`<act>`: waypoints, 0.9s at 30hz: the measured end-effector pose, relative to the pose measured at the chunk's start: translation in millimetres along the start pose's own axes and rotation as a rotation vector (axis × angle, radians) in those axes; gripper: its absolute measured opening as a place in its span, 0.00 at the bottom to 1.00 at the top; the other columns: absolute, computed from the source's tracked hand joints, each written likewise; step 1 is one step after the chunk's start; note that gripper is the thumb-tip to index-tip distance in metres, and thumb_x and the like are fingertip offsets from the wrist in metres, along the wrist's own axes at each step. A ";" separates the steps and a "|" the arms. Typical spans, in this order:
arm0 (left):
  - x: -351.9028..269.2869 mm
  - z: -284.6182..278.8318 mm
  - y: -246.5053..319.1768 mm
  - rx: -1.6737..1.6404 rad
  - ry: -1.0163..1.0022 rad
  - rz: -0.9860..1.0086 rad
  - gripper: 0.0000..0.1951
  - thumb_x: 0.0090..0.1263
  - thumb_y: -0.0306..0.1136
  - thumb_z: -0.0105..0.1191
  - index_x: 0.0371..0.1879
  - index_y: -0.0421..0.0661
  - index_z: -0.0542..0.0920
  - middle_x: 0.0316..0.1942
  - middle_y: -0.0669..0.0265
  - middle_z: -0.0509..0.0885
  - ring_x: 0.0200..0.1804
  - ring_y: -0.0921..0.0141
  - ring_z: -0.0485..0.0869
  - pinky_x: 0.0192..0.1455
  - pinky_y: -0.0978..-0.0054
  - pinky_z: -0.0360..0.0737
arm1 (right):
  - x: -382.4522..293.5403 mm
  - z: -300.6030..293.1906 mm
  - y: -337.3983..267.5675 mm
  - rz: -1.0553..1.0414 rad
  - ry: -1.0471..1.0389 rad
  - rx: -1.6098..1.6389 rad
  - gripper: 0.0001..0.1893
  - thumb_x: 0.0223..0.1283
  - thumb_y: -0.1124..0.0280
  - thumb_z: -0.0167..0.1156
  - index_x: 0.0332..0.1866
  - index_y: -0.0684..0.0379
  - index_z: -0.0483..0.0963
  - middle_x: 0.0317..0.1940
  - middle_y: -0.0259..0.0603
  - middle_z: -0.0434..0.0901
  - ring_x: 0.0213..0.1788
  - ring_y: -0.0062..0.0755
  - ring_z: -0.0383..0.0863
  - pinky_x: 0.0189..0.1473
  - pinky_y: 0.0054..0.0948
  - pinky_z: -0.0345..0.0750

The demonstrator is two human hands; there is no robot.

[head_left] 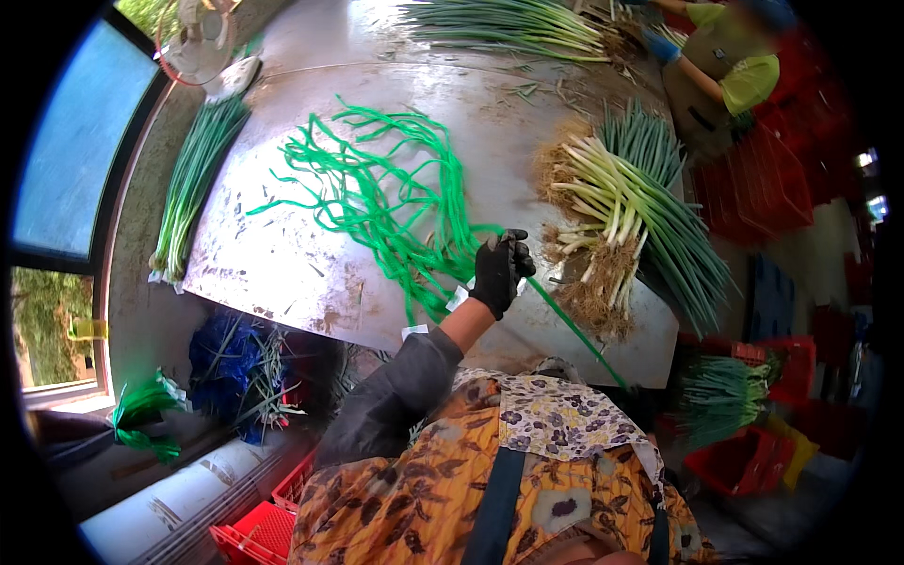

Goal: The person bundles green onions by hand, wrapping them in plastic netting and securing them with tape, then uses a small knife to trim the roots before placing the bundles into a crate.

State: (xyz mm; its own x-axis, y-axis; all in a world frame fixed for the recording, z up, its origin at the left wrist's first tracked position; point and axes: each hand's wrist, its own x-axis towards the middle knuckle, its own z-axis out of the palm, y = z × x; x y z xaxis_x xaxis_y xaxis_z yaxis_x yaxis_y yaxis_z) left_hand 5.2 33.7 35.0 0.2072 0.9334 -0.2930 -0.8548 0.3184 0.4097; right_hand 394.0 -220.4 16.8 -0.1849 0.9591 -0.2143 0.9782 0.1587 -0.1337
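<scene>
My left hand [500, 272], in a black glove with bare fingertips, is closed on the gathered end of a bundle of green plastic strips [395, 205]. The strips fan out, tangled, over the metal table [332, 296]. One taut strip [575, 328] runs from near this hand down past the table's front edge. At its lower end a dark shape, seemingly my right hand [639, 404], is lost in shadow; its fingers cannot be made out. To the right of my left hand lie scallions [621, 191] in crossed piles, with roots towards me and to the left.
More scallions [508, 28] lie at the far side, where a co-worker [727, 78] in blue gloves stands. A scallion bundle [201, 183] rests along the left ledge beside a fan [201, 39]. Red crates [756, 183] stand at right; another red crate [258, 530] is below left.
</scene>
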 end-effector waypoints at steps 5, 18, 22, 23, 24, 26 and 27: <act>-48.2 59.1 -22.2 0.350 -0.105 -0.039 0.20 0.73 0.44 0.45 0.49 0.38 0.71 0.25 0.68 0.72 0.24 0.76 0.69 0.30 0.80 0.69 | -150.6 20.2 15.4 0.673 -0.521 0.240 0.16 0.54 0.62 0.58 0.45 0.58 0.76 0.47 0.52 0.77 0.49 0.50 0.75 0.51 0.44 0.71; -101.5 107.4 -70.1 1.090 -0.589 -0.059 0.06 0.70 0.26 0.45 0.38 0.40 0.76 0.21 0.63 0.73 0.22 0.76 0.73 0.25 0.76 0.70 | 106.1 -174.5 -124.8 0.196 0.194 1.216 0.17 0.58 0.72 0.62 0.53 0.65 0.75 0.35 0.39 0.84 0.34 0.21 0.80 0.38 0.23 0.77; -128.3 132.2 -77.5 0.953 -0.508 -0.255 0.07 0.72 0.28 0.44 0.37 0.40 0.77 0.24 0.67 0.77 0.23 0.78 0.73 0.24 0.77 0.69 | 84.0 -166.6 -123.2 0.115 0.343 1.215 0.11 0.60 0.72 0.61 0.43 0.69 0.79 0.34 0.35 0.83 0.35 0.16 0.78 0.38 0.21 0.75; -133.9 137.3 -85.2 0.968 -0.514 -0.164 0.08 0.72 0.29 0.44 0.36 0.40 0.77 0.24 0.68 0.77 0.22 0.79 0.72 0.23 0.79 0.68 | 75.2 -164.9 -119.8 0.116 0.344 1.235 0.11 0.60 0.72 0.61 0.43 0.68 0.80 0.34 0.35 0.83 0.35 0.17 0.78 0.38 0.21 0.75; -139.2 140.5 -91.9 0.982 -0.518 -0.071 0.09 0.73 0.31 0.44 0.36 0.41 0.77 0.25 0.70 0.78 0.21 0.80 0.71 0.22 0.80 0.67 | 66.6 -164.3 -116.5 0.114 0.344 1.255 0.11 0.59 0.72 0.61 0.43 0.68 0.80 0.34 0.35 0.83 0.35 0.17 0.79 0.38 0.21 0.75; -148.0 139.8 -103.0 0.868 -0.406 -0.228 0.10 0.73 0.33 0.44 0.36 0.41 0.78 0.25 0.70 0.77 0.20 0.81 0.69 0.21 0.82 0.65 | 49.8 -160.6 -108.9 0.103 0.427 1.271 0.10 0.56 0.73 0.63 0.40 0.67 0.80 0.32 0.36 0.84 0.33 0.18 0.79 0.37 0.22 0.76; -152.7 139.5 -108.8 0.811 -0.348 -0.304 0.11 0.73 0.33 0.44 0.35 0.41 0.78 0.25 0.70 0.77 0.19 0.81 0.68 0.21 0.83 0.65 | 42.6 -157.3 -104.9 0.091 0.508 1.267 0.09 0.54 0.73 0.64 0.38 0.67 0.80 0.30 0.37 0.84 0.31 0.19 0.80 0.35 0.23 0.76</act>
State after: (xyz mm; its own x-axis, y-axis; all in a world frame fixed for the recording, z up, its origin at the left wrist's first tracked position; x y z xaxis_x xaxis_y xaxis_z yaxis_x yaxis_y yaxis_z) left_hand 132.9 -120.4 155.7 0.6108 0.7460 -0.2652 -0.1744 0.4535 0.8740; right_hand 298.3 -159.3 173.9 0.1984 0.9777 0.0691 0.1789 0.0332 -0.9833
